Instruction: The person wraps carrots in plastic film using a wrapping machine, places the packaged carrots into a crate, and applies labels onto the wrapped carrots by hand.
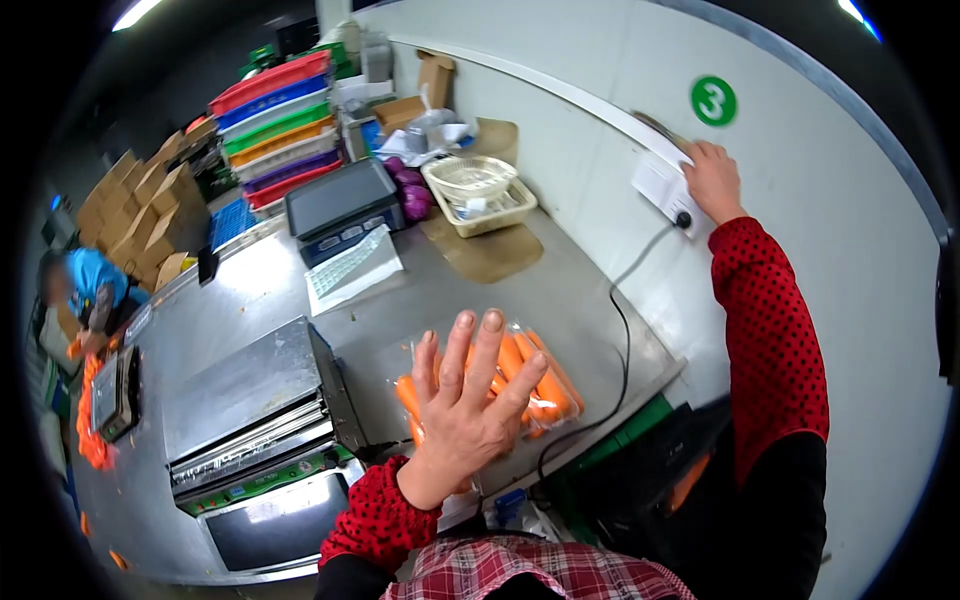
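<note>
My left hand [470,415] is held with its fingers stretched and spread, back of the hand up, in front of a clear plastic pack of carrots [545,365] on the metal table. It hides part of the pack; whether it touches the plastic I cannot tell. My right hand [713,182] reaches up to the white wall ledge, its fingers curled at the end of a thin grey-brown strip or bundle [658,128]. What exactly lies in those fingers is hidden. Just below that hand are a white socket [657,185] and a black plug [683,219].
A black cable [622,300] drops from the plug across the table edge. A tray sealing machine [250,400], a scale [340,205], a cream basket [480,190] and stacked coloured crates [280,130] stand around. A person in blue [95,280] works at far left.
</note>
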{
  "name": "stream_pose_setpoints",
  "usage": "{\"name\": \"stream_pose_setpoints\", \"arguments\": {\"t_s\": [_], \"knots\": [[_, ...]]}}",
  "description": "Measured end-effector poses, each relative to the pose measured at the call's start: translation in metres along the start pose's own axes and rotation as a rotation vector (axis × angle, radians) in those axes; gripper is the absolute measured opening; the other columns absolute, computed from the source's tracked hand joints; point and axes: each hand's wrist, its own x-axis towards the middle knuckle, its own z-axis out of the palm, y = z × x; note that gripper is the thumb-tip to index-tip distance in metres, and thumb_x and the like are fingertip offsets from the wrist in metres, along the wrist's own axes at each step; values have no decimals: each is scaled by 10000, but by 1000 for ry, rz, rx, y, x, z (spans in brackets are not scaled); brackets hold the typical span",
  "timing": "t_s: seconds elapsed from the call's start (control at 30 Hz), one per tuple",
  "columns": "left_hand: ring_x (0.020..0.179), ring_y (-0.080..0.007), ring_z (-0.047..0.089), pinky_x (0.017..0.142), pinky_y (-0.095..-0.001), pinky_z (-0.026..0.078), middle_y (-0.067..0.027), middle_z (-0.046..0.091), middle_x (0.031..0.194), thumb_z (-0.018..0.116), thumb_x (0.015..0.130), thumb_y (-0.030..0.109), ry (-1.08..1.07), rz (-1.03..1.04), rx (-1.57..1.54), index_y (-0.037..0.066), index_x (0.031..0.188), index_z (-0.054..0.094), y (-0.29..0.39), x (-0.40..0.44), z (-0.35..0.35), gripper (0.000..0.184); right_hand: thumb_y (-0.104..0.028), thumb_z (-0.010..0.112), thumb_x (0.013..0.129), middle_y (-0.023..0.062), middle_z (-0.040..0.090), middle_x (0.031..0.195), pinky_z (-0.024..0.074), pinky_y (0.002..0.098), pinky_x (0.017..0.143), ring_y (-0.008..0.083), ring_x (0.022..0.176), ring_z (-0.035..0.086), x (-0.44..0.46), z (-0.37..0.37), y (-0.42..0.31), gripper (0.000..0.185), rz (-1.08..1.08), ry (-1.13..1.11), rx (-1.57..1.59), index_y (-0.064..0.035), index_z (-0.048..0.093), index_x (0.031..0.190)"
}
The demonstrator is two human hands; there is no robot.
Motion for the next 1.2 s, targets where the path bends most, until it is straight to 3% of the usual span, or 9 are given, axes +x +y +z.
{"name": "stream_pose_setpoints", "arguments": {"t_s": [0.13, 0.33, 0.53, 0.63, 0.73, 0.8, 0.97, 1.07, 1.2], "knots": [[1313, -356, 430, 1067, -528, 302, -189, 412, 1452, 691, 839, 223, -31, -33, 131, 308, 1420, 410, -32, -8, 1, 651, -218, 738, 762, 94, 600, 1046, 484, 433, 801, 288, 987, 602, 23, 34, 7, 454, 212, -412, -66, -129, 591, 1183], [1316, -349, 428, 1069, -530, 301, -179, 410, 1458, 694, 829, 209, -38, -69, 133, 311, 1407, 427, -57, -10, 4, 645, -176, 820, 646, 87, 574, 990, 521, 435, 743, 274, 960, 606, 32, 68, 27, 461, 22, -267, -377, -72, 626, 1052], [1334, -353, 409, 1073, -533, 292, -182, 408, 1460, 724, 789, 202, -71, -72, 99, 296, 1385, 451, -64, -10, 10, 663, -17, 658, 729, 159, 586, 1011, 530, 437, 757, 346, 962, 585, 31, 79, 44, 226, 114, -237, -378, -18, 631, 953], [1335, -354, 408, 1074, -533, 291, -184, 409, 1458, 740, 767, 207, -60, -82, 68, 292, 1380, 456, -68, -10, 9, 681, -84, 612, 757, 194, 615, 948, 519, 463, 728, 385, 861, 619, 16, 28, 32, 281, 361, -212, -68, 15, 569, 1016], [1327, -354, 417, 1071, -532, 295, -183, 419, 1450, 740, 773, 214, -39, -87, 31, 298, 1377, 457, -58, -12, 13, 672, -184, 550, 819, 85, 596, 751, 470, 280, 557, 139, 603, 579, -43, -17, -9, 250, 630, -577, 1233, -20, 537, 1008], [1317, -352, 429, 1069, -530, 299, -183, 428, 1443, 725, 793, 210, -69, -17, 79, 302, 1360, 469, -51, -13, 16, 629, -267, 506, 901, 52, 589, 694, 441, 256, 508, 122, 542, 545, -90, -79, -96, 316, 615, -574, 1798, 16, 525, 1039], [1303, -352, 442, 1069, -530, 301, -171, 447, 1427, 694, 815, 202, -119, 91, -11, 313, 1307, 511, -31, -12, 14, 537, -242, 421, 1008, 47, 549, 732, 432, 246, 555, 111, 590, 518, -134, -186, -193, 342, 790, -890, 2221, 1, 473, 1244], [1300, -352, 447, 1071, -537, 296, -164, 456, 1419, 669, 821, 194, -157, 138, -26, 330, 1295, 523, -21, -12, 7, 515, -216, 422, 1021, 45, 532, 748, 429, 237, 578, 99, 610, 499, -136, -199, -197, 326, 389, -788, 2079, -13, 450, 1275], [1308, -348, 440, 1078, -544, 284, -147, 469, 1408, 646, 832, 193, -101, 199, -22, 357, 1286, 532, -15, -17, 3, 496, -256, 425, 1036, 16, 538, 797, 442, 226, 620, 77, 676, 513, -135, -218, -194, 269, 585, -1051, 2039, -27, 537, 1125]]}}
